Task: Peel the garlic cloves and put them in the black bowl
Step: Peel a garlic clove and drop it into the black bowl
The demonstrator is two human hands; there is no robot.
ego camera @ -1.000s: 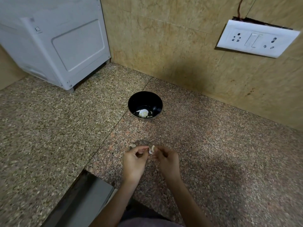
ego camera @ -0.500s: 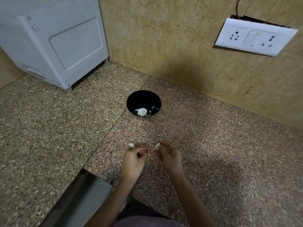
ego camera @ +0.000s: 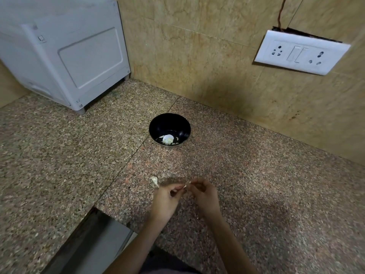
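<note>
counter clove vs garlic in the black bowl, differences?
Count: the counter clove is one piece; the bowl garlic is several. Place: the counter clove lies on granite just beyond the left hand; the bowl garlic sits inside the black bowl, nearer the wall. Both are pale and unheld; a third bit is pinched between left hand and right hand.

I'm seeing only a sliver of the garlic piece (ego camera: 184,187); the fingers (ego camera: 194,182) of the left hand (ego camera: 166,198) and right hand (ego camera: 206,194) are covering the rest, so I'm not telling clove from skin. The pale bits (ego camera: 167,139) in the black bowl (ego camera: 158,125) are showing too small to sort. The white appliance (ego camera: 59,56) is running off the top and left edges.
</note>
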